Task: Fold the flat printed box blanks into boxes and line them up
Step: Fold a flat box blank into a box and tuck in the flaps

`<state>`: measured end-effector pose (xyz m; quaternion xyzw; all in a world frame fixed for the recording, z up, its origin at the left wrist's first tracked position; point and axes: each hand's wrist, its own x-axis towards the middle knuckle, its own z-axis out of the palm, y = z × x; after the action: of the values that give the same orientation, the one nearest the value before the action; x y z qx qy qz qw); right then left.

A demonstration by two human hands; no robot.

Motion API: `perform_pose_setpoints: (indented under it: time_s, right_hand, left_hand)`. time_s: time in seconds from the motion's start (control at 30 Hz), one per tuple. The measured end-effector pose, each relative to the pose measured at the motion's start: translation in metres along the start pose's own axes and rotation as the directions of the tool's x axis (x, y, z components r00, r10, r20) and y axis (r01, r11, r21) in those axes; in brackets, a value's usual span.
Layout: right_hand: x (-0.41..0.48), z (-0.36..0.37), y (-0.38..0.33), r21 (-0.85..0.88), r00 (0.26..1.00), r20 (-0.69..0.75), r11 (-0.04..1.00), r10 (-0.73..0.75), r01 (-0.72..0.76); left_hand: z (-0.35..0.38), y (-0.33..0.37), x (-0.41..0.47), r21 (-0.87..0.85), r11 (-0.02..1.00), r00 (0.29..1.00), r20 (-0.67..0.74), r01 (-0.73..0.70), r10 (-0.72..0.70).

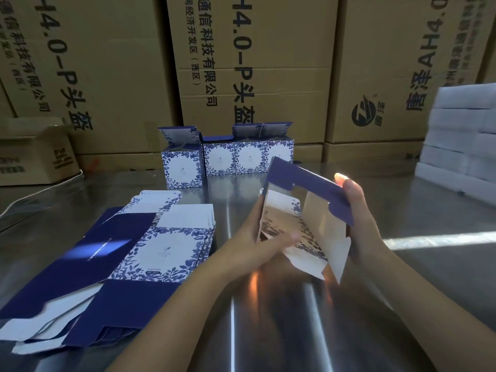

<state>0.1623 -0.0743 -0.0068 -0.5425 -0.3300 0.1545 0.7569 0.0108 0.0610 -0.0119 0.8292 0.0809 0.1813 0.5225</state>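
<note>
Left hand (255, 247) and right hand (358, 218) grip the blank (308, 210) between them, its long axis pointing at the row (233, 158) just beyond.

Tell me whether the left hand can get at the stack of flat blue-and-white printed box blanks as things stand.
Probably not yet: the left hand grips the half-folded blue-and-white box with the right hand. The stack of flat blanks lies close beside it, nothing between.

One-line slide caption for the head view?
Left hand and right hand hold a half-folded box blank; flat blanks beside, finished boxes behind.
</note>
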Motion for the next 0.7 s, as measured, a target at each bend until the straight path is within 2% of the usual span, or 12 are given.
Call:
perform_pose_setpoints:
  time_s: [0.07, 0.13, 0.27, 0.37, 0.47, 0.7]
  right_hand:
    - [0.004, -0.001, 0.001, -0.063, 1.000, 0.016, 0.998, -0.005, 0.006]
    - [0.007, -0.001, 0.003, -0.119, 0.999, 0.040, 0.992, -0.037, 0.042]
    - [0.004, -0.002, 0.007, -0.165, 0.995, 0.028, 0.981, -0.097, 0.100]
    - [0.003, -0.004, 0.009, -0.161, 0.997, -0.010, 0.984, -0.079, 0.076]
    - [0.001, -0.004, 0.007, -0.151, 0.998, -0.024, 0.987, -0.058, 0.054]
    - [-0.002, -0.002, 0.004, -0.157, 0.997, -0.009, 0.985, -0.072, 0.070]
  left_hand:
    - [-0.009, -0.006, 0.000, 0.099, 0.995, 0.988, 0.152, 0.019, -0.034]
    - [-0.015, -0.013, 0.001, 0.187, 0.981, 0.965, 0.245, 0.049, -0.094]
    - [-0.026, -0.017, -0.002, 0.351, 0.930, 0.946, 0.252, 0.107, -0.203]
    - [-0.029, -0.014, -0.004, 0.452, 0.883, 0.935, 0.245, 0.125, -0.257]
    - [-0.028, -0.012, -0.003, 0.435, 0.887, 0.940, 0.214, 0.152, -0.266]
    - [-0.027, -0.013, -0.001, 0.281, 0.952, 0.983, 0.101, 0.121, -0.154]
